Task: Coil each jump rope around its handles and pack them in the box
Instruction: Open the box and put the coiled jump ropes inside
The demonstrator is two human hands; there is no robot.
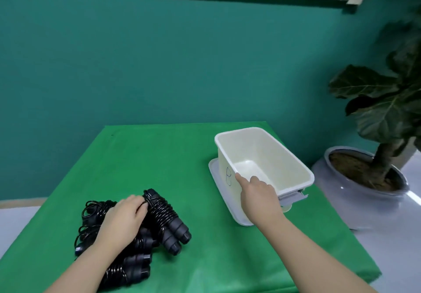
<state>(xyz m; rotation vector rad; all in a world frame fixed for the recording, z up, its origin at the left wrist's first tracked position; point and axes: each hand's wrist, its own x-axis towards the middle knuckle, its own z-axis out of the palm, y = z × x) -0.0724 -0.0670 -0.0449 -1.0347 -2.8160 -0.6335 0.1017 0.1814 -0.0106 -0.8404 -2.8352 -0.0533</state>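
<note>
Now left hand [124, 218] grips coiled black ropes [167, 221].

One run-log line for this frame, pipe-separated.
left hand: holds coiled jump ropes | right hand: index finger on box rim | box: empty, on lid | packed: none

1. Jump ropes [127, 231]: a heap of black ropes at the near left, cords coiled round paired ribbed handles.
2. Topmost bundle [167, 220]: lies slantwise, handle ends pointing near-right, cord wound tight about its middle.
3. Loose loops [91, 215] spill at the heap's left side.
4. Box [262, 156]: cream plastic, open, nothing inside, at the right, standing on its lid [225, 199]; blue mark on its near-left wall.
</note>
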